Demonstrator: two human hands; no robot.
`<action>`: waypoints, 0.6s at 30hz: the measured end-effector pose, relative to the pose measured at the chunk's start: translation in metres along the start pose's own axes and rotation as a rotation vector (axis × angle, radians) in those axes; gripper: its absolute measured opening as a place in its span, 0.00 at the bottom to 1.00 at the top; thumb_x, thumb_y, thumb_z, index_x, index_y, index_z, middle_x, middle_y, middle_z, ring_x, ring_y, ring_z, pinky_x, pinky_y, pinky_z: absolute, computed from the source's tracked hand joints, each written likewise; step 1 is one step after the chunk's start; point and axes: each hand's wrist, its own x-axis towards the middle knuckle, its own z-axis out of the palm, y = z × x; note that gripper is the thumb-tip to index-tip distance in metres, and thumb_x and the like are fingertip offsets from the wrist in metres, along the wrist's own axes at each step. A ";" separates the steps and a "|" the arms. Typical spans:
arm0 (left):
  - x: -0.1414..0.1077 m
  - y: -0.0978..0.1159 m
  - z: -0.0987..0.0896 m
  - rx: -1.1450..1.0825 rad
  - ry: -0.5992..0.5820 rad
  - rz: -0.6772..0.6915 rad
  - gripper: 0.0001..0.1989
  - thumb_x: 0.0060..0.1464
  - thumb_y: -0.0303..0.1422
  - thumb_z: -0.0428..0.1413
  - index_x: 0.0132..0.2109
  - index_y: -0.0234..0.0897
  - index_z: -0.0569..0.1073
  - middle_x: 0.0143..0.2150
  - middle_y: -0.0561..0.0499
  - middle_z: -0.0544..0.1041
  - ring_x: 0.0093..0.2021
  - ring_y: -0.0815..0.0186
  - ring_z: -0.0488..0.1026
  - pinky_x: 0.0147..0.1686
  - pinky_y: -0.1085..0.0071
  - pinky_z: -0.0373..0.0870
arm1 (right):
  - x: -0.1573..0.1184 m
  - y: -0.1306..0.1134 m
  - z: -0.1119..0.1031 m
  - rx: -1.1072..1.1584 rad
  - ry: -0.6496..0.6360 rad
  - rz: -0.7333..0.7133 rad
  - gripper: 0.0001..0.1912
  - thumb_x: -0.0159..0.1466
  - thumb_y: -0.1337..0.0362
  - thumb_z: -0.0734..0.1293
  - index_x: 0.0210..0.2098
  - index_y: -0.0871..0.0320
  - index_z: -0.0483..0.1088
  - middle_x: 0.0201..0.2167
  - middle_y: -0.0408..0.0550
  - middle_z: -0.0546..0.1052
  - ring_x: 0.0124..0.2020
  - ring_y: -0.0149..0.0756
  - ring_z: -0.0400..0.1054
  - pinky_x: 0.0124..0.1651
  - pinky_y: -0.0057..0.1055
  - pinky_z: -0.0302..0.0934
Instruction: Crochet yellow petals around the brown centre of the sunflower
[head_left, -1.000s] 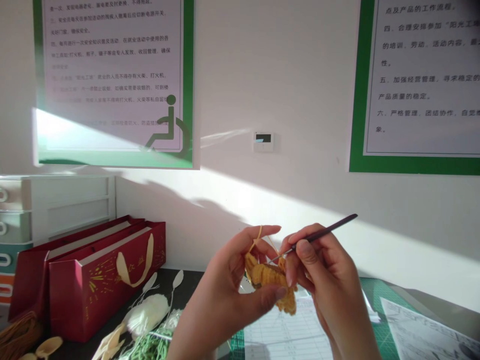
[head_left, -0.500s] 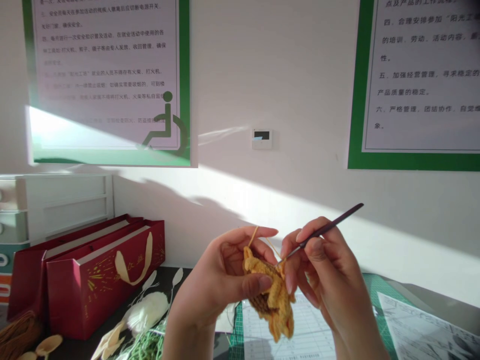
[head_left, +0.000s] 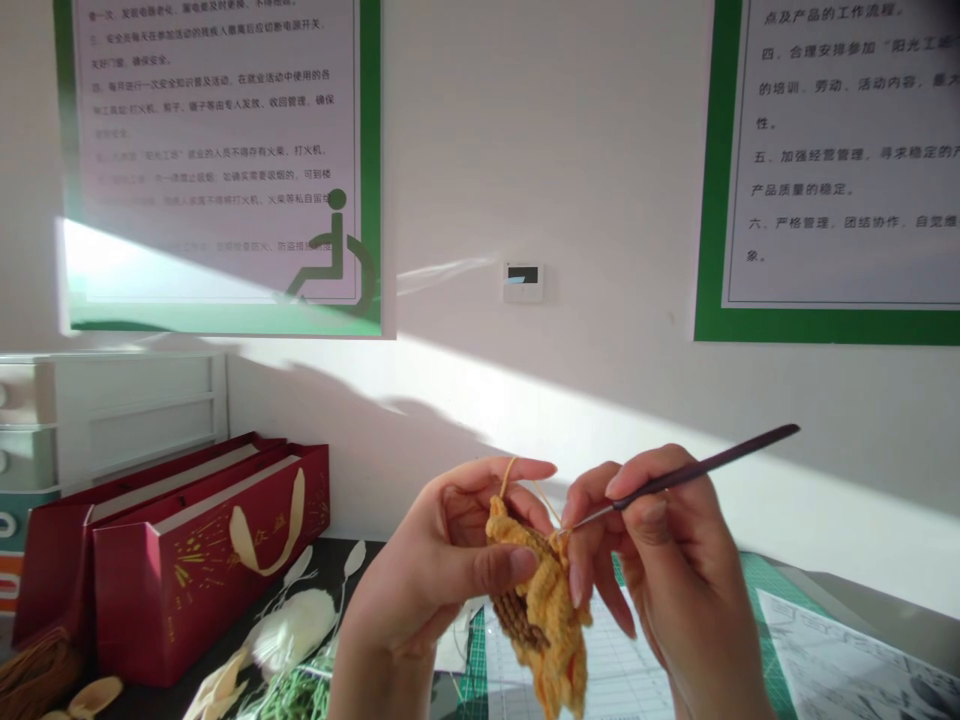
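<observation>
My left hand (head_left: pixel 450 550) pinches a yellow and brown crochet piece (head_left: pixel 555 610) between thumb and fingers. A strand of yellow yarn (head_left: pixel 508 478) loops over its raised index finger and runs to the top edge of the piece. My right hand (head_left: pixel 667 540) is closed around a crochet hook (head_left: pixel 705 467) with a dark purple handle. The hook's thin metal shaft points left and down, its tip at the yarn by the piece's upper right edge. Fingertips of the right hand touch that edge too.
Red gift bags (head_left: pixel 217 550) stand at left before a drawer unit (head_left: pixel 135 410). Green yarn (head_left: pixel 292 692), a white fluffy bundle (head_left: pixel 296 630) and brown cord (head_left: pixel 37 675) lie near them. Under my hands are a printed sheet (head_left: pixel 622 660) and a green cutting mat (head_left: pixel 757 580); another sheet (head_left: pixel 847 650) lies right.
My right hand and the crochet hook have shifted right, and the hook lies flatter with more of its metal shaft showing. The crochet piece has turned slightly and hangs lower. My left hand stays nearly still.
</observation>
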 end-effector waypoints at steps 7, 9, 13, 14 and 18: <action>-0.001 0.001 0.003 0.017 0.037 -0.007 0.22 0.50 0.22 0.71 0.53 0.37 0.83 0.39 0.49 0.83 0.36 0.66 0.81 0.36 0.76 0.78 | -0.002 -0.001 0.003 -0.077 0.035 -0.055 0.05 0.75 0.58 0.60 0.43 0.47 0.66 0.36 0.43 0.80 0.18 0.27 0.73 0.13 0.17 0.56; -0.001 0.001 0.003 0.020 0.043 -0.006 0.22 0.50 0.22 0.71 0.53 0.37 0.83 0.38 0.49 0.83 0.36 0.66 0.81 0.36 0.75 0.78 | -0.003 0.000 0.003 -0.120 0.012 -0.096 0.06 0.76 0.60 0.59 0.44 0.47 0.67 0.36 0.43 0.80 0.18 0.27 0.73 0.13 0.17 0.57; -0.001 0.000 0.003 0.020 0.062 0.013 0.21 0.51 0.22 0.71 0.52 0.36 0.83 0.37 0.49 0.83 0.35 0.66 0.81 0.35 0.75 0.78 | -0.006 0.000 0.003 -0.218 0.015 -0.181 0.09 0.76 0.66 0.58 0.46 0.47 0.68 0.38 0.45 0.79 0.19 0.27 0.73 0.15 0.20 0.59; -0.001 -0.001 0.003 0.018 0.061 0.019 0.21 0.50 0.22 0.71 0.52 0.36 0.83 0.38 0.49 0.83 0.35 0.66 0.81 0.35 0.76 0.78 | -0.007 0.000 0.004 -0.237 0.018 -0.200 0.09 0.76 0.67 0.58 0.46 0.47 0.69 0.38 0.45 0.78 0.19 0.27 0.73 0.15 0.21 0.59; 0.000 -0.002 0.002 0.028 0.061 0.051 0.22 0.51 0.22 0.70 0.53 0.37 0.82 0.39 0.49 0.81 0.34 0.64 0.82 0.33 0.73 0.79 | -0.010 0.002 0.005 -0.321 0.029 -0.284 0.10 0.75 0.67 0.60 0.47 0.47 0.71 0.40 0.47 0.79 0.20 0.28 0.72 0.19 0.26 0.62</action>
